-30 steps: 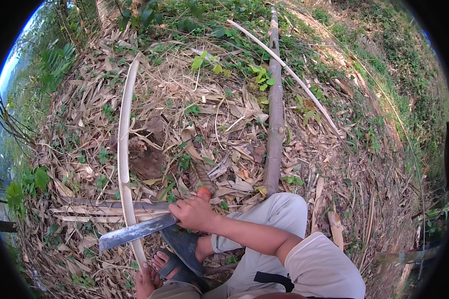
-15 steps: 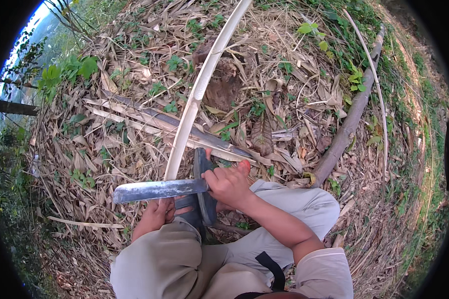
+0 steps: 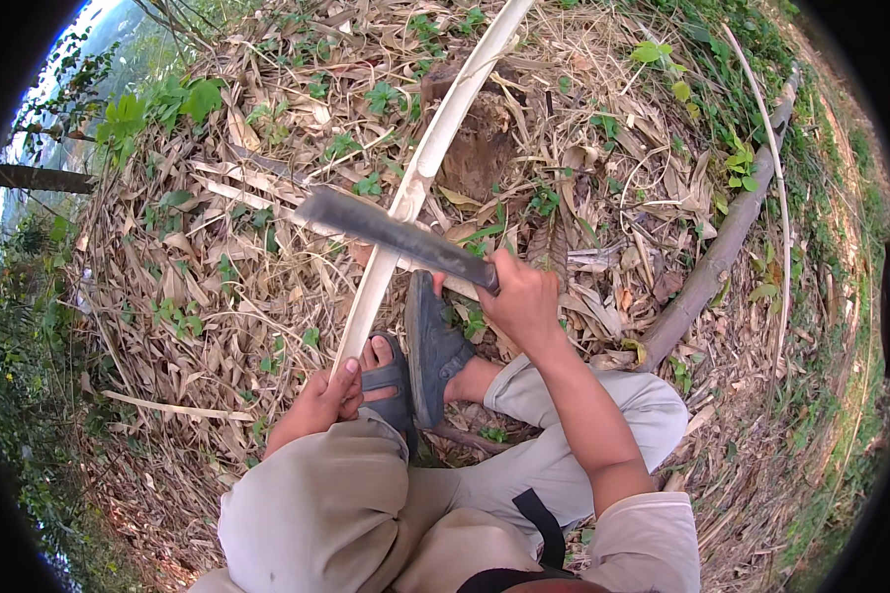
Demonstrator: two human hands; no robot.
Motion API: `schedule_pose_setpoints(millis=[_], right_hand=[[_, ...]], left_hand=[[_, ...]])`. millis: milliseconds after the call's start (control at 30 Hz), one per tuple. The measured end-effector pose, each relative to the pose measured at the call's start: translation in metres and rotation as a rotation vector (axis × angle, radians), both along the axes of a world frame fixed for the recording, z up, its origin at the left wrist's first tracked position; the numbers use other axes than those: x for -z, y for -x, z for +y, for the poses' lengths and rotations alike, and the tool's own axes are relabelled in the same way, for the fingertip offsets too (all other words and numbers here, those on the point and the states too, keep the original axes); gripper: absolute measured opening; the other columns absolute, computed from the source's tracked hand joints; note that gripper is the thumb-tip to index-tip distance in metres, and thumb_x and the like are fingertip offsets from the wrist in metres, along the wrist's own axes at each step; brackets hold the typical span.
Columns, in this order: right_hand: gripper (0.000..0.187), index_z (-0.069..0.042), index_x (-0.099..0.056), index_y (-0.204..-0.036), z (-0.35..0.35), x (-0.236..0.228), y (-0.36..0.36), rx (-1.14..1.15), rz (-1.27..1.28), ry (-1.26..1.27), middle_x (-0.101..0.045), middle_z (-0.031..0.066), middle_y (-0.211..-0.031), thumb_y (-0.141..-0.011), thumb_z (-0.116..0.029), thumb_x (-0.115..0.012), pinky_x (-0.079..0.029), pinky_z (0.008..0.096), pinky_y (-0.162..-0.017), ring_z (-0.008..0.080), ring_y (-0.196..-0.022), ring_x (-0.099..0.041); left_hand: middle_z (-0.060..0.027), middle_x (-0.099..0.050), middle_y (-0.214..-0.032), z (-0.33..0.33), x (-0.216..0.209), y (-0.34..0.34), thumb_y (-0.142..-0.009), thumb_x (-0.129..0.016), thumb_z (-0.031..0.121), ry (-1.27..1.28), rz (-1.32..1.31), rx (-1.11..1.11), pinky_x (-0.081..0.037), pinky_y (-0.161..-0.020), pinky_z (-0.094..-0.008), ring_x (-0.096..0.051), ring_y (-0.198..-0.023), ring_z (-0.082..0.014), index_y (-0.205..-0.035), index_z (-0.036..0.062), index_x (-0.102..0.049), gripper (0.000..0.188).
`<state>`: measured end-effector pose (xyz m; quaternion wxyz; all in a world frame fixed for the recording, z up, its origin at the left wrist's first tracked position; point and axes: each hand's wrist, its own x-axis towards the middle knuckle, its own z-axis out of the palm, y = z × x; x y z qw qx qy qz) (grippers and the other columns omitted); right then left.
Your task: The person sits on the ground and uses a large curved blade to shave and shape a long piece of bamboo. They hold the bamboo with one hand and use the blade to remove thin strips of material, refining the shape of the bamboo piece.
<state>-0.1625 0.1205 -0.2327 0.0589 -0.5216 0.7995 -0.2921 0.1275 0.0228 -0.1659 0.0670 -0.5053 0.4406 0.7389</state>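
My left hand (image 3: 324,397) is closed on the near end of a long split bamboo strip (image 3: 428,158), its pale inner side facing up. From there the strip slants away to the far edge of the view. In my right hand (image 3: 522,301) is the handle of a machete (image 3: 400,235). Its broad dark blade points left and lies across the strip in view, some way beyond my left hand; whether blade and strip touch I cannot tell. The blade's tip is smeared by motion. My sandalled feet (image 3: 435,346) are just right of the strip's near end.
Beyond my feet, a weathered stump (image 3: 480,148) stands partly behind the strip. A thick branch (image 3: 722,237) lies at the right, with a thin pale stick (image 3: 776,178) beside it. Dry leaves and cut strips litter the ground. Another pale strip (image 3: 173,406) lies at the left.
The machete has moved away from me and rightward along the strip, from near my left hand. My left hand still holds the near end. The whole view has shifted slightly.
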Motion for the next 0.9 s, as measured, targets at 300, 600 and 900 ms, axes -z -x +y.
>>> schedule_pose_setpoints(millis=[300, 600, 900], right_hand=[[0.023, -0.004, -0.058, -0.087, 0.005, 0.011, -0.036, -0.201, 0.131, 0.133, -0.066, 0.0154, -0.071, -0.079, -0.014, -0.076, -0.051, 0.0441, -0.054, 0.0356, -0.063, -0.066], [0.020, -0.003, -0.059, -0.089, 0.008, 0.004, -0.042, -0.108, -0.028, 0.030, -0.067, 0.0161, -0.074, -0.079, -0.010, -0.075, -0.051, 0.0442, -0.055, 0.0360, -0.065, -0.067], [0.033, -0.005, -0.058, -0.099, 0.009, 0.011, -0.022, 0.082, -0.086, 0.034, -0.067, 0.0137, -0.075, -0.079, -0.022, -0.077, -0.051, 0.0439, -0.053, 0.0322, -0.063, -0.068]], left_hand=[[0.0051, -0.033, -0.067, -0.004, 0.006, -0.001, -0.104, -0.049, 0.046, -0.064, 0.010, -0.039, -0.025, -0.051, -0.0256, -0.030, -0.057, -0.0081, -0.074, 0.0138, -0.041, 0.045], [0.0049, -0.034, -0.061, -0.006, 0.009, -0.006, -0.105, -0.045, 0.045, -0.015, 0.017, 0.024, -0.027, -0.051, -0.0259, -0.030, -0.054, -0.0084, -0.074, 0.0113, -0.046, 0.046], [0.0031, -0.032, -0.055, -0.010, 0.006, -0.001, -0.105, -0.046, 0.044, -0.058, 0.073, -0.007, -0.022, -0.047, -0.0275, -0.024, -0.048, -0.0090, -0.072, 0.0116, -0.041, 0.047]])
